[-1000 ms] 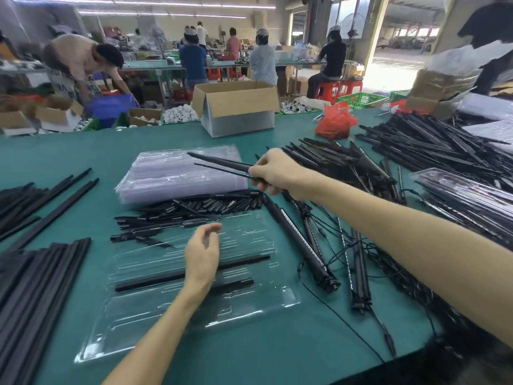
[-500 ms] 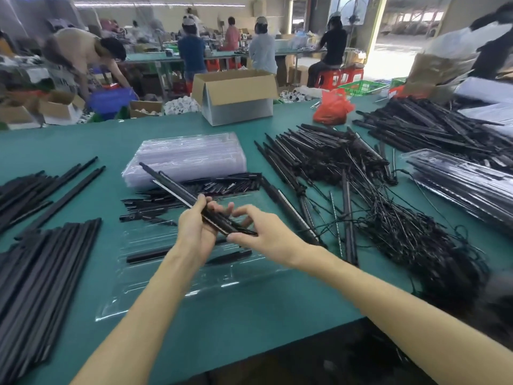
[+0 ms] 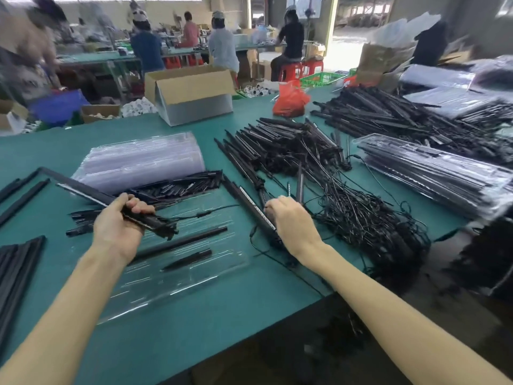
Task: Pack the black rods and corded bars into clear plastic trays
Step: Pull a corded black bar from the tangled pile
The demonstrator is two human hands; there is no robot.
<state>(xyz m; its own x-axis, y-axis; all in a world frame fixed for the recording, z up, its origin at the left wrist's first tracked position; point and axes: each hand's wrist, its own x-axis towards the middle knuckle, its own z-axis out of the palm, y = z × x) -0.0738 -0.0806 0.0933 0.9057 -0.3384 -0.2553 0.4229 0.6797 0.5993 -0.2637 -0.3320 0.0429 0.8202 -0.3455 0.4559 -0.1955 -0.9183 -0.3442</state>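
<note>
**One head-worn view, pitched forward and down at the clear tray**

I have a single wide-angle view, worn on the head; it sits over the near edge of the green table (image 3: 194, 343) and tilts down onto the clear tray (image 3: 166, 290), close in; both forearms enter from the bottom corners; the left hand (image 3: 116, 226), gripping a corded bar (image 3: 83, 190), is at the tray's far left end; the right hand (image 3: 291, 220) is just right of the tray; beyond the tray the lens reaches a cardboard box (image 3: 191, 93) and seated workers (image 3: 223, 51), blurred; straight edges bow toward the margins.

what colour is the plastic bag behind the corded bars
Red-orange bag, clearest in the head view.
</note>
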